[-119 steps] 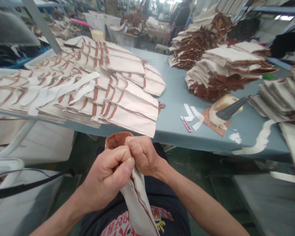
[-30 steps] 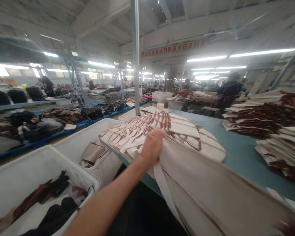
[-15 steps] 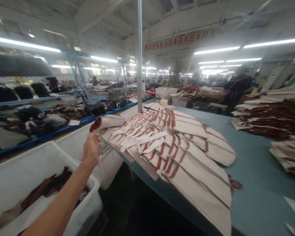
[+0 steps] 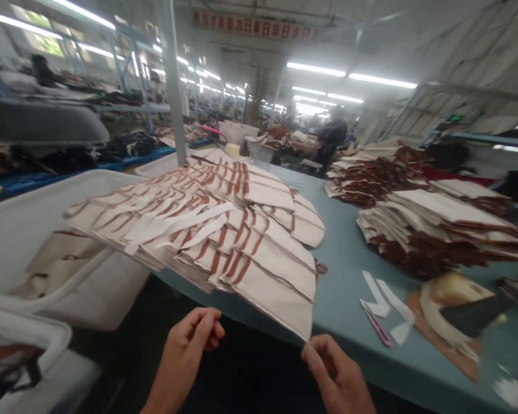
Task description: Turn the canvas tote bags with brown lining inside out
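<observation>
Because the front cream fabric panel (image 4: 276,293) looks loose, a crooked tug could skew it

Although my right hand (image 4: 336,374) has its near corner pinched between thumb and fingertips, that hold looks slight, and the cloth could slip free. The panel lies at the near edge of the blue table (image 4: 341,259), foremost among the overlapping brown-edged panels (image 4: 267,195). Pulled unevenly, it could drag those beneath it out of line, since I see nothing pinning them. My left hand (image 4: 183,351) hangs just off the table, fingers curled, nothing visible in them; steadying nothing, it leaves that risk unchecked. Farther left, white strips (image 4: 149,227) lie across the layers and could slide with any shift.

I can't see into either palm, nor the lowest layers. To the right, the pink tool (image 4: 377,329) may be a cutter, but blur hides its tip. My forearms are cut off below; a distant co-worker (image 4: 333,135) is only a dark smear.
</observation>
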`<action>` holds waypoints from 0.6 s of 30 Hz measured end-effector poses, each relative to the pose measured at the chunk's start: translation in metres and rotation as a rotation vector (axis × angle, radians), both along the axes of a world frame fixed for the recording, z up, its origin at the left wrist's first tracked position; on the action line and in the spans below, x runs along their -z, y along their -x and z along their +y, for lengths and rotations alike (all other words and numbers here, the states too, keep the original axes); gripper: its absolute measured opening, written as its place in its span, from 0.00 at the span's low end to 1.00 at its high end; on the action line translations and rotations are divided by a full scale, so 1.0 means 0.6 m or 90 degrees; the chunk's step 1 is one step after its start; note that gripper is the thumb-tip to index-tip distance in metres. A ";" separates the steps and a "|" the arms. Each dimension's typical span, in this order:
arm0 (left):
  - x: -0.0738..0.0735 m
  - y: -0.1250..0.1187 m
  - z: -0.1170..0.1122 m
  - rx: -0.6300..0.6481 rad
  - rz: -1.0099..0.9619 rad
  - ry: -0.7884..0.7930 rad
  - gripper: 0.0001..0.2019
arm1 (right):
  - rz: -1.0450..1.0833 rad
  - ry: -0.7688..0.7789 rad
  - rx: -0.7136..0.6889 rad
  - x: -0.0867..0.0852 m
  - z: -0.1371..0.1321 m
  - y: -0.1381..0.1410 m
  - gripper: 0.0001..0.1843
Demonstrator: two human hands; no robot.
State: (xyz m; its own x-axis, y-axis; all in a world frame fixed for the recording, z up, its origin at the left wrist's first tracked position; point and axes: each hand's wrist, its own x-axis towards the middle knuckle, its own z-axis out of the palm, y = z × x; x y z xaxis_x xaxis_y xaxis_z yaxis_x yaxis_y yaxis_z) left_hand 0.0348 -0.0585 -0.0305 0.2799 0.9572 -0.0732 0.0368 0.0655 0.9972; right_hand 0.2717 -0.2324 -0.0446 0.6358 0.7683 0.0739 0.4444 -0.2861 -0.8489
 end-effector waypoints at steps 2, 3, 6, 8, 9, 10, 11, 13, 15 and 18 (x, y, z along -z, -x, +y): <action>0.002 -0.014 -0.005 0.040 0.013 -0.002 0.30 | -0.125 -0.016 0.015 -0.009 0.015 -0.013 0.26; 0.003 -0.021 -0.006 0.053 0.023 -0.013 0.29 | -0.199 -0.035 0.012 -0.014 0.026 -0.021 0.22; 0.006 -0.040 -0.003 0.073 0.057 -0.068 0.30 | -0.408 -0.107 -0.035 -0.026 0.077 -0.034 0.09; 0.005 -0.050 0.002 0.083 0.073 -0.095 0.30 | -0.448 -0.124 -0.062 -0.023 0.119 -0.033 0.15; 0.004 -0.053 0.004 0.089 0.077 -0.097 0.30 | -0.460 -0.124 -0.083 -0.017 0.139 -0.030 0.24; 0.003 -0.054 0.005 0.091 0.081 -0.098 0.29 | -0.476 -0.121 -0.116 -0.008 0.157 -0.026 0.30; 0.003 -0.054 0.005 0.091 0.087 -0.098 0.29 | -0.488 -0.113 -0.144 0.003 0.172 -0.024 0.33; 0.003 -0.050 0.002 0.089 0.098 -0.091 0.30 | -0.496 -0.096 -0.169 0.027 0.191 -0.024 0.27; 0.005 -0.042 -0.003 0.090 0.111 -0.080 0.30 | -0.487 -0.079 -0.177 0.050 0.195 -0.030 0.09; 0.008 -0.037 -0.005 0.087 0.125 -0.071 0.31 | -0.469 -0.070 -0.207 0.074 0.182 -0.035 0.03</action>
State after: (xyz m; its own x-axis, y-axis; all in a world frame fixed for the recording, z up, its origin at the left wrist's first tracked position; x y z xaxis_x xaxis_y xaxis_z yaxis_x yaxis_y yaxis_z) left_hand 0.0567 -0.0615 -0.0351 0.3974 0.9170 -0.0346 0.2320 -0.0639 0.9706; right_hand 0.2927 -0.1233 -0.0892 0.1407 0.8702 0.4722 0.9464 0.0219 -0.3222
